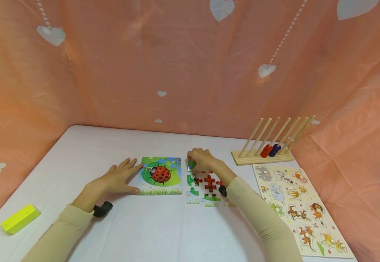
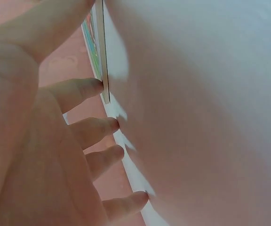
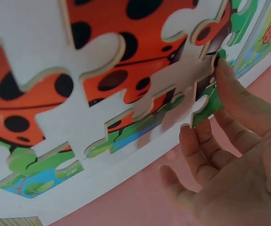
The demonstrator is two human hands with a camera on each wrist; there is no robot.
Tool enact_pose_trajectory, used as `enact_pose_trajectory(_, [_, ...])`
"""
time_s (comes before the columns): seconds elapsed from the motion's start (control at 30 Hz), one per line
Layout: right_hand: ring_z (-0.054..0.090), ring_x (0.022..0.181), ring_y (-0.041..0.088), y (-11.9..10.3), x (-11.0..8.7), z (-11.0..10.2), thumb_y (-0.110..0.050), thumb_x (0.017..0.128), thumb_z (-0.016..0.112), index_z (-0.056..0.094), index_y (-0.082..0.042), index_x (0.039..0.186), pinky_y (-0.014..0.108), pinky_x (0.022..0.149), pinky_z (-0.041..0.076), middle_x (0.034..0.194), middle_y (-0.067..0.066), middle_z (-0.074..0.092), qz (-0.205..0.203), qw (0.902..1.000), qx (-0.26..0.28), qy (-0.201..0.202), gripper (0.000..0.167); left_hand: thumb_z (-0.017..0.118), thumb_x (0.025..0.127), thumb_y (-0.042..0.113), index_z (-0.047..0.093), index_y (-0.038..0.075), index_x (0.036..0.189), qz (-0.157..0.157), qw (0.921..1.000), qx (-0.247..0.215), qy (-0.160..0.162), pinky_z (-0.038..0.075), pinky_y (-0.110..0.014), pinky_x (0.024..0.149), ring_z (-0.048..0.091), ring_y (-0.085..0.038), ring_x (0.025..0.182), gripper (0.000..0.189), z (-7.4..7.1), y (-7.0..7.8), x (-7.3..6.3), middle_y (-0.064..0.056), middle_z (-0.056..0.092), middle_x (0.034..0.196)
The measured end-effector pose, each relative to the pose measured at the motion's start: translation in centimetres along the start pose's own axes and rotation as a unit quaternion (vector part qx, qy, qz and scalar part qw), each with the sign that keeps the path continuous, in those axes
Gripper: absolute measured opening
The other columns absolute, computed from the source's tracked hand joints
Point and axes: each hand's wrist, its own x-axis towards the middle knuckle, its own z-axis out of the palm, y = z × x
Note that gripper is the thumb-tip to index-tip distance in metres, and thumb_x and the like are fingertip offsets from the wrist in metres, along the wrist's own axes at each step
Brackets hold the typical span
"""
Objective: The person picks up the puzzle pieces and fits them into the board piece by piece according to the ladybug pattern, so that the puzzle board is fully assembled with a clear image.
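Observation:
A square picture board [image 1: 160, 175] with a ladybug on a green leaf lies flat on the table. My left hand [image 1: 119, 178] is beside it, fingers spread, with thumb and index fingertip at its left edge. In the left wrist view the board's thin edge [image 2: 102, 56] meets the fingertips. My right hand [image 1: 203, 160] pinches a green jigsaw puzzle piece [image 3: 210, 103] between thumb and fingers, at the far left corner of a spread of ladybug pieces. Several other puzzle pieces [image 1: 210, 183] lie slightly apart, partly hidden by the right hand and forearm.
Behind on the right stands a wooden peg rack [image 1: 247, 159] with red and purple beads. An animal peg puzzle board [image 1: 294, 198] lies in front of it. A yellow block [image 1: 21, 219] is at the left. Pink heart-printed cloth [image 1: 183, 65] hangs around the white table [image 1: 137, 233].

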Motion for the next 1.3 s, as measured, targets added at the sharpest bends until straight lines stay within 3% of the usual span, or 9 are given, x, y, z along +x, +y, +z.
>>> enact_pose_trajectory(0.2, [0.058,0.103,0.026,0.1,0.0,-0.2,0.001,0.086,0.075,0.061,-0.004,0.115,0.042,0.09,0.05,0.109,0.01,0.062,-0.019,0.9989,0.042,-0.003,0.033,0.079,0.077,0.055,0.04,0.0,0.15,0.003,1.0,-0.002,0.007,0.02,-0.081,0.1,0.019,-0.057,0.142,0.099,0.0,0.0,-0.1,-0.035,0.028,0.154])
enact_pose_trajectory(0.33, [0.058,0.091,0.024,0.4,0.2,-0.5,0.011,0.088,0.068,0.062,-0.003,0.111,0.036,0.08,0.05,0.1,0.01,0.063,-0.045,0.996,0.077,0.002,0.027,0.078,0.078,0.056,0.04,0.001,0.151,0.001,1.0,-0.003,0.003,0.019,-0.08,0.101,0.018,-0.056,0.142,0.099,0.0,0.0,0.0,-0.034,0.027,0.155])
enact_pose_trajectory(0.5, [0.052,0.077,0.02,0.5,0.7,-0.9,0.015,0.088,0.06,0.062,-0.001,0.105,0.03,0.069,0.046,0.093,0.012,0.061,-0.074,0.9867,0.145,0.01,0.024,0.078,0.078,0.056,0.04,0.001,0.151,0.004,1.0,-0.002,0.003,0.02,-0.08,0.101,0.019,-0.057,0.142,0.099,0.2,-0.1,0.0,-0.034,0.027,0.155])
enact_pose_trajectory(0.67, [0.056,0.079,0.02,-1.0,2.2,-1.0,0.011,0.091,0.061,0.062,-0.001,0.109,0.028,0.069,0.047,0.093,0.013,0.062,-0.096,0.9785,0.179,0.036,0.021,0.079,0.076,0.056,0.04,0.001,0.15,0.005,1.0,0.002,0.007,0.02,-0.081,0.1,0.019,-0.057,0.142,0.1,0.1,-0.3,0.0,-0.035,0.027,0.154])
enact_pose_trajectory(0.9, [0.055,0.074,0.019,-4.8,4.5,-0.2,0.005,0.094,0.063,0.062,0.001,0.122,0.026,0.066,0.045,0.093,0.012,0.061,-0.122,0.9773,0.167,0.048,0.028,0.079,0.076,0.056,0.04,0.0,0.15,0.001,1.0,0.001,-0.001,0.02,-0.081,0.1,0.018,-0.057,0.141,0.101,-0.1,-0.1,0.2,-0.035,0.027,0.154])
enact_pose_trajectory(1.03, [0.056,0.074,0.018,-6.8,5.4,0.3,0.005,0.093,0.063,0.065,-0.003,0.12,0.026,0.066,0.044,0.094,0.012,0.064,-0.119,0.9806,0.146,0.055,0.029,0.079,0.077,0.056,0.039,0.0,0.151,0.001,1.0,-0.001,-0.002,0.019,-0.081,0.1,0.017,-0.057,0.142,0.101,-0.1,-0.1,0.2,-0.035,0.026,0.155])
enact_pose_trajectory(1.23, [0.062,0.084,0.018,-8.8,6.4,1.0,0.003,0.093,0.063,0.065,-0.008,0.12,0.028,0.075,0.05,0.101,0.009,0.068,-0.096,0.9882,0.1,0.065,0.029,0.079,0.077,0.055,0.039,0.0,0.151,0.002,1.0,0.0,-0.004,0.02,-0.081,0.099,0.018,-0.057,0.142,0.101,-0.1,-0.3,0.4,-0.034,0.026,0.155])
enact_pose_trajectory(1.3, [0.063,0.094,0.019,-9.1,6.5,1.3,-0.002,0.093,0.067,0.062,-0.008,0.122,0.029,0.082,0.052,0.109,0.009,0.068,-0.087,0.9919,0.068,0.062,0.03,0.079,0.077,0.056,0.039,0.0,0.151,0.003,1.0,-0.002,-0.004,0.02,-0.081,0.099,0.017,-0.057,0.142,0.101,0.0,-0.5,0.4,-0.034,0.025,0.155])
